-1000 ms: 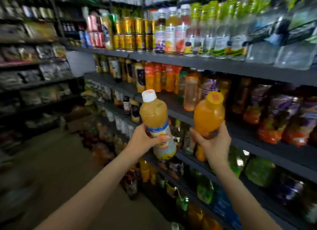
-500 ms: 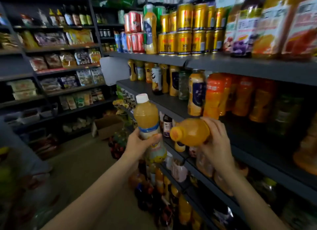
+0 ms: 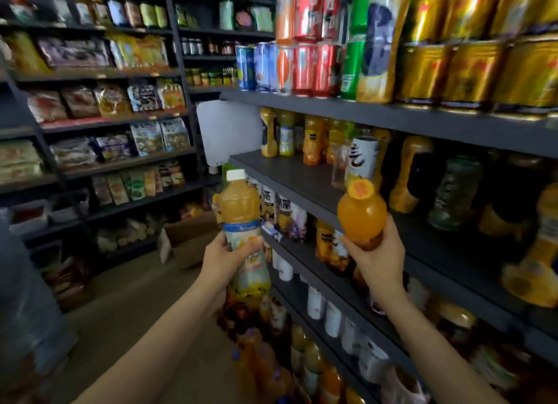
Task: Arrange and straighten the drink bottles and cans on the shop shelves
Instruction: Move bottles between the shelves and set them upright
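My left hand point(image 3: 223, 258) grips a tall juice bottle with a white cap point(image 3: 243, 210) around its labelled middle, upright in front of the shelf edge. My right hand point(image 3: 379, 260) holds a round orange bottle with an orange cap point(image 3: 360, 212) from below, upright, just off the front of the second shelf point(image 3: 290, 174). That shelf carries several juice and tea bottles point(image 3: 312, 141) set back from its edge. Gold cans point(image 3: 459, 71) and red cans point(image 3: 305, 65) stand stacked on the top shelf point(image 3: 362, 111).
Lower shelves point(image 3: 329, 289) to the right hold more bottles and small white containers. Snack racks point(image 3: 120, 123) line the left wall across the aisle. A cardboard box point(image 3: 190, 240) sits on the floor. A blurred blue shape fills the lower left corner.
The orange bottle, lying on its side half a second ago, now stands upright in my right hand. The view has swung left along the shelves. My left hand keeps its bottle upright.
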